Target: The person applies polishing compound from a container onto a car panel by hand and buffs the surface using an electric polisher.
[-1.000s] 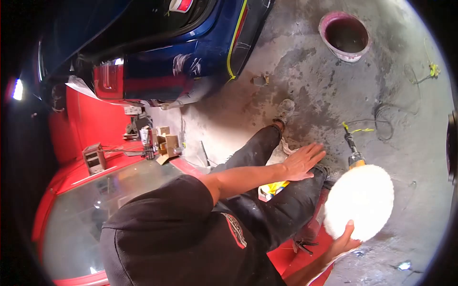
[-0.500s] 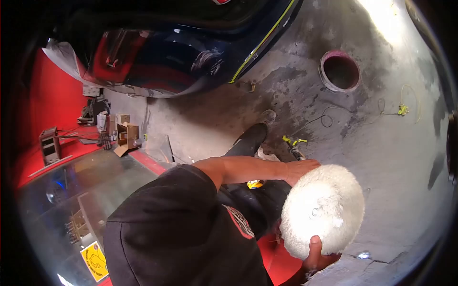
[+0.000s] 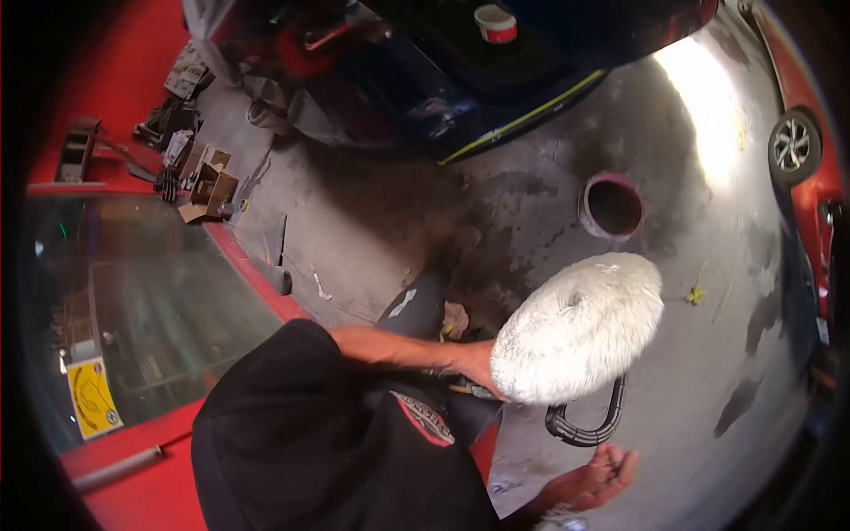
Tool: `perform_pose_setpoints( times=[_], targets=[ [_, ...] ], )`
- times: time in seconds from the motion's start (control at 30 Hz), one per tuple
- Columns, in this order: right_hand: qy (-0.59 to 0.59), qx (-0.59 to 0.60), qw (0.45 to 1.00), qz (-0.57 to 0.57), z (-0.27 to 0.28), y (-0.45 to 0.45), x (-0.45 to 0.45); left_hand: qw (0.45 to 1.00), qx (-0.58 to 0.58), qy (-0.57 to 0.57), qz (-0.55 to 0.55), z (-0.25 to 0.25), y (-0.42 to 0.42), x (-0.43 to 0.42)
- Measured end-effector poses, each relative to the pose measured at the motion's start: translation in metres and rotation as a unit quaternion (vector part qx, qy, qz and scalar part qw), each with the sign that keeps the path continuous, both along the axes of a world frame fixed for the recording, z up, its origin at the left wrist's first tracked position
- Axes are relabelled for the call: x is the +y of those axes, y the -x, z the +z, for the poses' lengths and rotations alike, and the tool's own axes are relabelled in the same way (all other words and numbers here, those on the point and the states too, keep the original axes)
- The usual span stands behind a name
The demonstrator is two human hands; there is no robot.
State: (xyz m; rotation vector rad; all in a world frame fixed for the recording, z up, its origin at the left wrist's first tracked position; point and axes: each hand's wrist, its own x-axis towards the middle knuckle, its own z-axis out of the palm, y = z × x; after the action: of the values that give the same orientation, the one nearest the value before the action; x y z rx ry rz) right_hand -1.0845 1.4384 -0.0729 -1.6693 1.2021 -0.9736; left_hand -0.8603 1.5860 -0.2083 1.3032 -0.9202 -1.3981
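Wet-stained grey concrete floor (image 3: 531,212) below us; dark blue car (image 3: 398,97) with yellow-green tape, red car (image 3: 810,199) opposite. Yellow hand-drawing sticker (image 3: 92,398) and black shirt's chest logo (image 3: 425,419): text unreadable. White fluffy round pad (image 3: 580,327) sits above floor, our left hand (image 3: 482,365) at its edge, grip hidden; right hand (image 3: 604,476) apart, fingers loosely curled, near black loop handle (image 3: 589,434).
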Motion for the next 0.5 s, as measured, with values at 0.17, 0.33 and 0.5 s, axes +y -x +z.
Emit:
perform_pose_setpoints(
  times=[0.17,0.33,0.5],
  targets=[
    [-0.234,0.064,0.964,0.105,-0.063,0.067,0.072,0.999,0.003,-0.040,0.009,0.054,0.000,-0.030],
    [-0.522,-0.123,0.804,0.259,-0.067,0.018,0.089,0.989,0.139,-0.043,0.014,0.079,0.002,-0.064],
    [-0.544,-0.265,0.771,0.200,-0.063,-0.002,0.087,0.961,0.260,-0.035,-0.090,0.120,0.006,-0.087]
  ],
)
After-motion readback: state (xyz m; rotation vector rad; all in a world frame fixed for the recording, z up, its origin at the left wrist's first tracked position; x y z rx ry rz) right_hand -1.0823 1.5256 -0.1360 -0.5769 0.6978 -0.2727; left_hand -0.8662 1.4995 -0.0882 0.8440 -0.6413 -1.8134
